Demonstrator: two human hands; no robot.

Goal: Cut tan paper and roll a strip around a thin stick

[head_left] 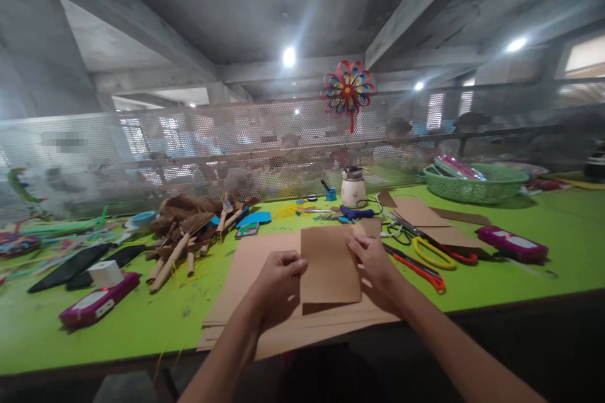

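Observation:
Both my hands hold one brown paper sheet (pixel 329 264) upright over a stack of brown card sheets (pixel 246 264) on the green table (pixel 520 277). My left hand (pixel 276 280) pinches the sheet's left edge with curled fingers. My right hand (pixel 375 264) grips its upper right edge. Just right of my right hand lie scissors with red handles (pixel 418 269) and scissors with yellow handles (pixel 433 253).
A heap of brown paper brushes (pixel 186 230) lies at the left, with two magenta boxes (pixel 97 303) (pixel 513 244), black strips (pixel 70 266) and coloured strips. A white glue pot (pixel 353 187) and a green basket (pixel 475 182) stand at the back. A mesh screen (pixel 189 151) with a paper flower (pixel 347 91) backs the table.

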